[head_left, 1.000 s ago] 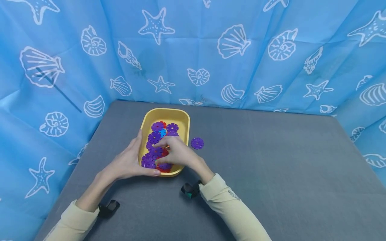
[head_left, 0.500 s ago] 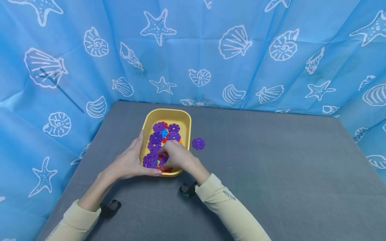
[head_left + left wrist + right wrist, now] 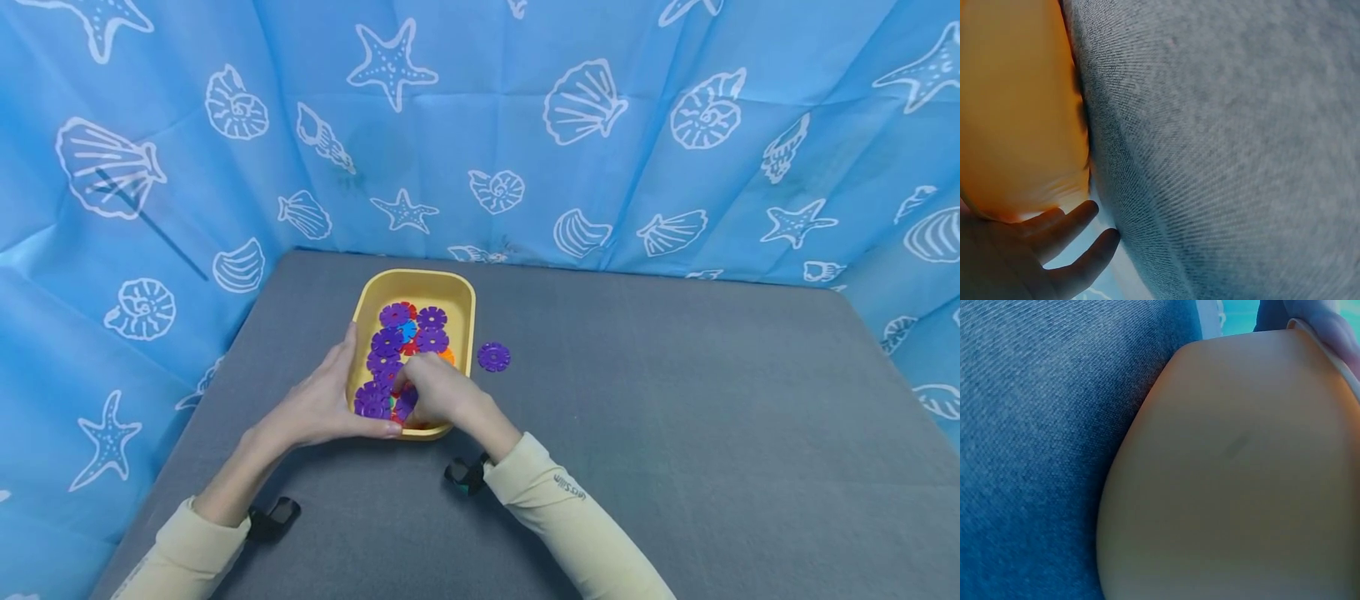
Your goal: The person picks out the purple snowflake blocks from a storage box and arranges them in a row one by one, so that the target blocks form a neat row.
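Observation:
In the head view a yellow tray [image 3: 463, 305] stands on the table, holding several purple plastic snowflake discs [image 3: 387, 342] with red, blue and orange ones among them. My left hand [image 3: 318, 400] holds its near left corner, thumb over the near rim and fingers along the left side. The left wrist view shows these fingers [image 3: 1079, 231] stretched beside the tray wall. Reaching into the near part of the tray, my right hand [image 3: 442, 392] has its fingers bent down among the discs. Its fingertips are hidden, so a hold on a disc cannot be made out.
A single purple snowflake disc [image 3: 494, 357] lies on the grey cloth [image 3: 675, 400] just right of the tray. Blue curtains [image 3: 465, 133] with shell and starfish prints hang behind and at both sides of the table.
My right hand has gone down deeper into the near part of the tray, its fingers bending inward and uncovering discs farther back. My left hand keeps its place on the tray.

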